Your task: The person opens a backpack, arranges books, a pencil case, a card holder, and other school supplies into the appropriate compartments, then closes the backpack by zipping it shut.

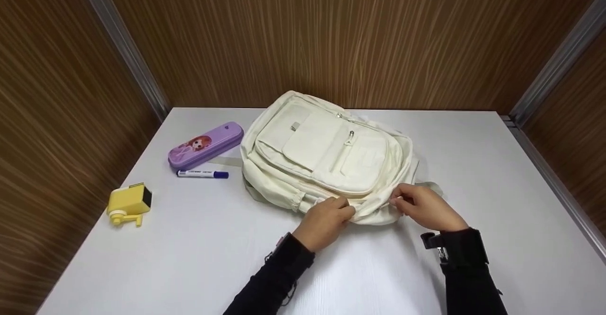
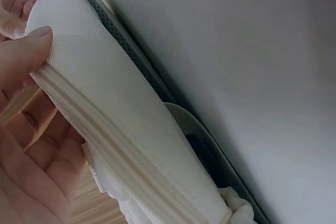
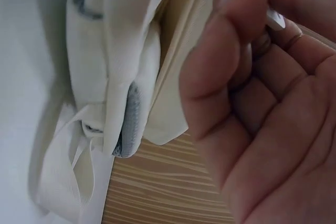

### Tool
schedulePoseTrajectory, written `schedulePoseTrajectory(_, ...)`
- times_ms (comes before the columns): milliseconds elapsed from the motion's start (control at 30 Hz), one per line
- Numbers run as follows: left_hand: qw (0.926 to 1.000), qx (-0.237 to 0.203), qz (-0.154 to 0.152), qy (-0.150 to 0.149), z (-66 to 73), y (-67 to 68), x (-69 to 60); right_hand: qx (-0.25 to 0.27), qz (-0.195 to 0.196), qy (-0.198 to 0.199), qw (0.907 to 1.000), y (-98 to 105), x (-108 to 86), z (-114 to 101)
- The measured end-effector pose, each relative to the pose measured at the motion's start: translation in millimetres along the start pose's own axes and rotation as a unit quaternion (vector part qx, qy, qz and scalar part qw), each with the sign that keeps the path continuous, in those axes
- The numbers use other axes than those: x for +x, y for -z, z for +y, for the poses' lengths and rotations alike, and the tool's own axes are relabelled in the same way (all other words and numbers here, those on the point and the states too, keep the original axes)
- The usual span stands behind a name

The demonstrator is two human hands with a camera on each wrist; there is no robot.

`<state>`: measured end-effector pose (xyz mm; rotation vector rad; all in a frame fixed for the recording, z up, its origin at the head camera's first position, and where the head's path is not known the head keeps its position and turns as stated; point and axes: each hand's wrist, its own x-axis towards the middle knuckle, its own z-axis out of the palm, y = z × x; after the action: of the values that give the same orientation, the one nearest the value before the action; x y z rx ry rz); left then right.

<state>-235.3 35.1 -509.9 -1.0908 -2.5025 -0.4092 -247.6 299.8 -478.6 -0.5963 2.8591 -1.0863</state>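
Note:
A cream backpack [image 1: 326,149] lies on its back on the white table, pocket side up. At its near edge the left hand [image 1: 326,220] pinches the fabric beside the zipper; in the left wrist view, thumb and fingers of that hand [image 2: 37,124] hold the cloth edge along the zipper [image 2: 115,145]. The right hand [image 1: 426,206] is at the bag's near right corner, fingers curled. In the right wrist view the right hand [image 3: 262,87] pinches a small pale piece, perhaps a zipper pull [image 3: 275,20], next to a gap in the bag [image 3: 121,40].
Left of the backpack lie a purple pencil case [image 1: 206,145] and a white marker with a blue cap [image 1: 202,174]. A yellow object with a crank [image 1: 129,201] stands near the table's left edge. Wood-patterned panels [image 1: 312,40] rise behind and beside the table.

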Motion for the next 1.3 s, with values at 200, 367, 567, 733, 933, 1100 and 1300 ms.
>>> schedulePoseTrajectory(200,0.9984,-0.052,-0.022,-0.010,-11.8,8.4,-10.2,-0.008,0.005,-0.034,0.9994,5.8,-1.9,7.6)
schedulePoseTrajectory(367,0.9964,-0.079,-0.024,-0.022,-22.9,13.4,-18.4,-0.074,0.083,-0.058,0.9922,16.3,-9.4,15.8)
schedulePoseTrajectory(567,0.9965,-0.075,-0.024,-0.027,-34.7,21.1,-28.5,-0.128,0.183,-0.049,0.9736,25.0,-17.8,24.8)
schedulePoseTrajectory(733,0.9973,-0.062,-0.038,-0.003,-45.9,29.3,-37.1,-0.129,0.193,-0.050,0.9715,29.2,-20.8,28.9)
schedulePoseTrajectory(933,0.9942,-0.074,-0.063,0.045,-60.4,40.6,-42.7,-0.121,0.170,-0.063,0.9759,33.2,-21.7,26.7)
schedulePoseTrajectory(1100,0.9921,-0.059,-0.076,0.081,-58.8,52.7,-39.0,-0.094,0.080,-0.086,0.9886,37.7,-19.2,18.7)
schedulePoseTrajectory(1300,0.9872,-0.024,-0.101,0.121,-16.9,66.8,-15.8,-0.095,0.005,-0.103,0.9901,36.5,-13.6,9.1)
